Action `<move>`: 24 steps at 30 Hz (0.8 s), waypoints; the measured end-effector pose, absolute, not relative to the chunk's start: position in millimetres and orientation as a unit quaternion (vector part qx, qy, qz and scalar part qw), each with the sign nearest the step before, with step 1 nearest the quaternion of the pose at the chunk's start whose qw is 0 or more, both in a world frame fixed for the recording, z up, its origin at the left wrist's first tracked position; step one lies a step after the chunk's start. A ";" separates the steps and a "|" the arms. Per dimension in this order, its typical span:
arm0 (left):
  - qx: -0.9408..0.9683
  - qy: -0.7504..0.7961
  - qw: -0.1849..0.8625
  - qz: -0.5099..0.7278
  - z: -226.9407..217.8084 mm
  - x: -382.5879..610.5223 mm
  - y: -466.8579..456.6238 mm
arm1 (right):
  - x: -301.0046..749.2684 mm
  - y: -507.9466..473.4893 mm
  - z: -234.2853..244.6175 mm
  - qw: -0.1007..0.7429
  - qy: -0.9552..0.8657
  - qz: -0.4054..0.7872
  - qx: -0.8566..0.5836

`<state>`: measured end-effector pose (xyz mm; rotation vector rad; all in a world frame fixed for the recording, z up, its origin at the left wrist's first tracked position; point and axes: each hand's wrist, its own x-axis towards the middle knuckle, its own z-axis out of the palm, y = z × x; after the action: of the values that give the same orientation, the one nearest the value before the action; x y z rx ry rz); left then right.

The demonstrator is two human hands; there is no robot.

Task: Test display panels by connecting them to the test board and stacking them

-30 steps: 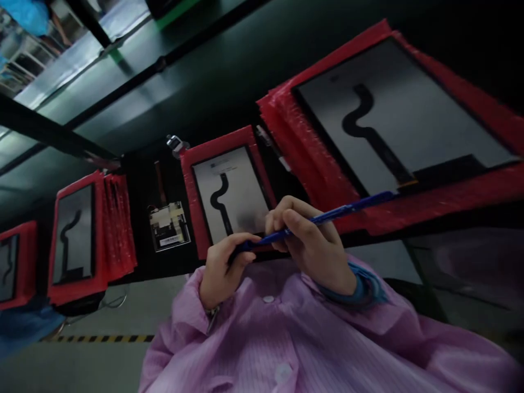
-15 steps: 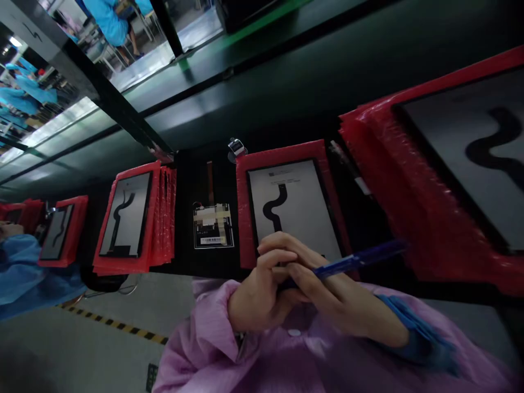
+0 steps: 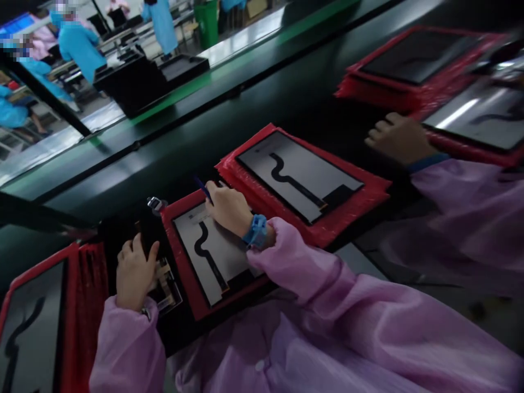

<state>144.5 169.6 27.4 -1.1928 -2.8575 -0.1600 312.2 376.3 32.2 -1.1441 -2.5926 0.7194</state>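
Electronics factory floor, viewed from one station on what appears to be an assembly line.
Indicative features: a long black tabletop [image 3: 176, 330] bears flat grey rectangular display panels [image 3: 303, 174] with black S-curved ribbon cables [image 3: 303, 192], set on red plastic sheets [image 3: 376, 191] and repeated at intervals to left and right. The camera wearer's pink work gown [image 3: 368, 311] matches the pink sleeve [image 3: 470, 188] of a person at the adjoining station. Beyond a long, smooth dark-green surface [image 3: 184, 136], people in light-blue gowns [image 3: 79, 52] work among rows of further tabletops, near a green plastic bin [image 3: 206, 24]; black rectangular containers [image 3: 129, 84] stand nearer.
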 end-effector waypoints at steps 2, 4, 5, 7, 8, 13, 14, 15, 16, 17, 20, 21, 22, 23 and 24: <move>-0.351 -0.936 0.008 0.036 13.5 133.0 176.1 | 312.4 383.8 21.2 0.088 -0.879 0.227 -0.410; -0.340 -0.939 0.016 0.056 5.8 131.3 180.4 | 314.7 387.6 12.5 0.076 -0.877 0.210 -0.425; -0.339 -0.939 0.025 0.051 4.3 131.8 182.1 | 316.0 388.7 9.7 0.073 -0.877 0.202 -0.430; -0.331 -0.943 0.037 0.021 4.2 131.7 184.1 | 318.1 389.6 7.2 0.080 -0.885 0.184 -0.420; -0.324 -0.946 0.035 -0.004 4.6 130.2 184.5 | 318.9 389.1 6.7 0.088 -0.894 0.177 -0.402; -0.245 -0.934 -0.020 -0.258 1.7 115.3 177.9 | 324.7 373.0 -5.2 0.095 -0.957 0.190 -0.197; -0.233 -0.917 -0.032 -0.323 0.4 114.3 175.9 | 327.0 368.1 -10.7 0.090 -0.963 0.197 -0.158; -0.225 -0.892 -0.044 -0.389 -0.9 114.6 174.1 | 329.7 363.4 -16.7 0.084 -0.967 0.202 -0.130; -0.219 -0.863 -0.055 -0.452 -2.1 116.2 172.9 | 332.8 359.1 -22.8 0.077 -0.969 0.205 -0.112; -0.212 -0.830 -0.066 -0.511 -3.2 118.6 172.3 | 336.0 355.6 -28.4 0.070 -0.971 0.206 -0.104; -0.194 -0.752 -0.067 -0.627 -6.2 126.6 173.9 | 344.7 349.4 -39.2 0.055 -0.973 0.201 -0.103; -0.197 -0.741 -0.058 -0.639 -7.0 128.8 174.9 | 346.9 348.2 -40.4 0.056 -0.973 0.201 -0.100; -0.205 -0.738 -0.048 -0.640 -7.6 130.6 175.8 | 348.7 347.0 -40.5 0.058 -0.973 0.202 -0.098; -0.217 -0.741 -0.038 -0.635 -7.9 132.2 176.6 | 350.3 345.6 -39.9 0.059 -0.972 0.204 -0.098; -0.230 -0.745 -0.028 -0.625 -7.8 133.9 177.2 | 351.7 343.9 -38.8 0.059 -0.972 0.205 -0.101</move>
<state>133.9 177.2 -7.8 -0.7349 -2.3841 -2.0002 351.7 343.9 -38.8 -0.3045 -2.9444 0.6196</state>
